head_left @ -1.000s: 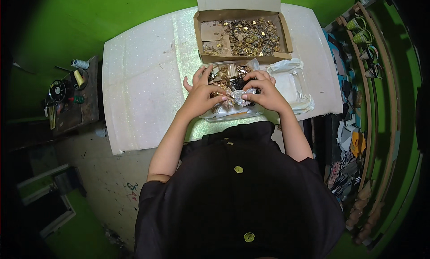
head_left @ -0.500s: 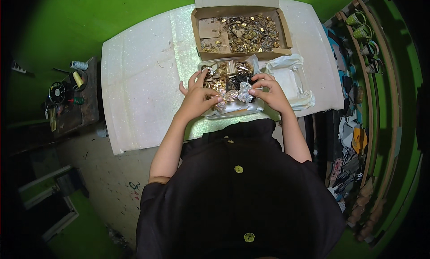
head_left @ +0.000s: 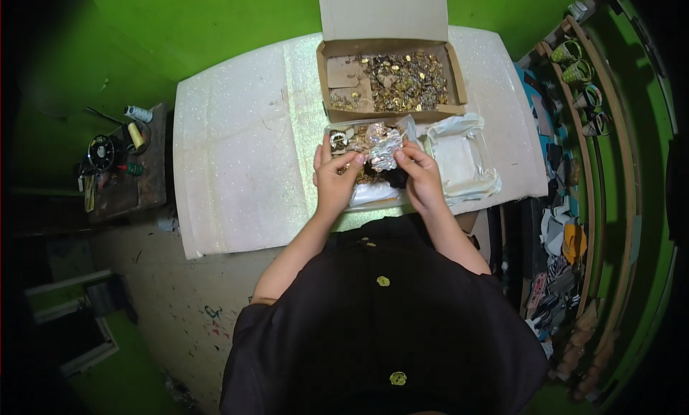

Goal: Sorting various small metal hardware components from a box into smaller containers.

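A shiny silver ornament (head_left: 385, 155) with a crumpled, glittering look is pinched between my two hands. My left hand (head_left: 336, 184) grips its left edge with thumb and forefinger, the other fingers curled beside the tray. From the other side my right hand (head_left: 425, 179) closes on its right edge. Directly beneath lies a clear plastic tray (head_left: 373, 204) of gold, brown and black trimmings, partly hidden by the hands. A round dark-and-white piece (head_left: 339, 139) shows at the tray's far left.
Behind the tray stands an open cardboard box (head_left: 392, 115) of small metallic pieces. A white plastic-lined tray (head_left: 463, 160) sits to the right on the glittery white table (head_left: 233, 156). At left, a small dark stand (head_left: 140, 182) carries thread spools; wooden shelving (head_left: 596, 221) runs along the right.
My hands have drawn closer together, bringing the silver ornament over the middle of the tray. The clear pieces at my left fingertips are no longer spread apart. The view has shifted slightly.
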Available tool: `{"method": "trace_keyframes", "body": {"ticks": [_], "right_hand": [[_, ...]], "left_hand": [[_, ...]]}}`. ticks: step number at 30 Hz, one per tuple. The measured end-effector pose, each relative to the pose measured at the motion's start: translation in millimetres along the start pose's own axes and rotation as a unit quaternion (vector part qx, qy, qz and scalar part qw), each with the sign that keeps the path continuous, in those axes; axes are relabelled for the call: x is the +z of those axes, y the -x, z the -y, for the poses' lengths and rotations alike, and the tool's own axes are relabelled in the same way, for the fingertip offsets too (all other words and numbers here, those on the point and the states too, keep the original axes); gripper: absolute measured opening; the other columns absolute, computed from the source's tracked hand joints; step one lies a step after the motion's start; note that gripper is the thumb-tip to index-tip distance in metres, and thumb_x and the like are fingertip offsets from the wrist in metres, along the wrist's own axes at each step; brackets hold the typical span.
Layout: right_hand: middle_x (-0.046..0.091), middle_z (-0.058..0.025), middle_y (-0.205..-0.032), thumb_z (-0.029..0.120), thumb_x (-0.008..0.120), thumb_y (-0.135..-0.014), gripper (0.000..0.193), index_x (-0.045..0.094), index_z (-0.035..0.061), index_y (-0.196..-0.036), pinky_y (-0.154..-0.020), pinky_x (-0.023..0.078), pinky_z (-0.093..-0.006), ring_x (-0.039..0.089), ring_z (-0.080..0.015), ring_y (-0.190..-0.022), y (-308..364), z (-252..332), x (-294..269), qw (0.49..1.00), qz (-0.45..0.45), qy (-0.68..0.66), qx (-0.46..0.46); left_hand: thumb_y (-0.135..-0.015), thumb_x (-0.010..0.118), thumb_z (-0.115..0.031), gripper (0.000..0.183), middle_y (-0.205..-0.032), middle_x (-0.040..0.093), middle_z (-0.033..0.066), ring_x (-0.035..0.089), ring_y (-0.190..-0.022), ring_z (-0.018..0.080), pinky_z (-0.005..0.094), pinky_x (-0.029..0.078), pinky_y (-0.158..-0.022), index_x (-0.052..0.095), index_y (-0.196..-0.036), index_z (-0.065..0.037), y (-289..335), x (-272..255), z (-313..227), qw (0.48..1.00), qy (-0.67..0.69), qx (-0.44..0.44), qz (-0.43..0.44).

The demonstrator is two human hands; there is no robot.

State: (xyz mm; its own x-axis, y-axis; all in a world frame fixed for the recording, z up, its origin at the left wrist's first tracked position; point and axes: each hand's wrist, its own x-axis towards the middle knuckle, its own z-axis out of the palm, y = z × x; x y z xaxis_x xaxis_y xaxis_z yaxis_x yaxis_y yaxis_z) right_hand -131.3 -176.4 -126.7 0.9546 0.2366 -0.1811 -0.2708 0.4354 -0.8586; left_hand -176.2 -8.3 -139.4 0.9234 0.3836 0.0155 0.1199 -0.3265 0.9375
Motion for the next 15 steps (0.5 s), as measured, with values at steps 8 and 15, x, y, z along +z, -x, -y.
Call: {"method": "trace_keyframes", "body": {"ticks": [8, 15], "right_hand": [[0.05, -0.0092, -0.117, 0.019, 0.071, -0.083, 0.023, 0.067, -0.0018, -0.091, -0.097, 0.036, -0.0301, 0.047, -0.0191, -0.112, 4, -19, 26, 0.985, -0.079, 0.124, -0.088], [0.056, -0.007, -0.116, 0.029, 0.072, -0.079, 0.025, 0.07, 0.0071, -0.089, -0.1, 0.029, -0.0378, 0.041, -0.0272, -0.116, -2, -8, 2, 0.889, -0.013, 0.433, -0.149]], "left_hand": [[-0.083, 0.063, -0.006, 0.019, -0.148, 0.022, 0.0269, 0.018, -0.139, 0.0357, 0.0414, 0.016, -0.111, 0.068, -0.101, 0.0, 9, 18, 20, 0.957, 0.282, -0.051, 0.036], [-0.081, 0.066, -0.019, 0.024, -0.151, 0.016, 0.0221, 0.014, -0.139, 0.0375, 0.046, 0.012, -0.111, 0.07, -0.105, -0.012, 0, -6, 19, 0.993, 0.033, 0.02, 0.112]]}}
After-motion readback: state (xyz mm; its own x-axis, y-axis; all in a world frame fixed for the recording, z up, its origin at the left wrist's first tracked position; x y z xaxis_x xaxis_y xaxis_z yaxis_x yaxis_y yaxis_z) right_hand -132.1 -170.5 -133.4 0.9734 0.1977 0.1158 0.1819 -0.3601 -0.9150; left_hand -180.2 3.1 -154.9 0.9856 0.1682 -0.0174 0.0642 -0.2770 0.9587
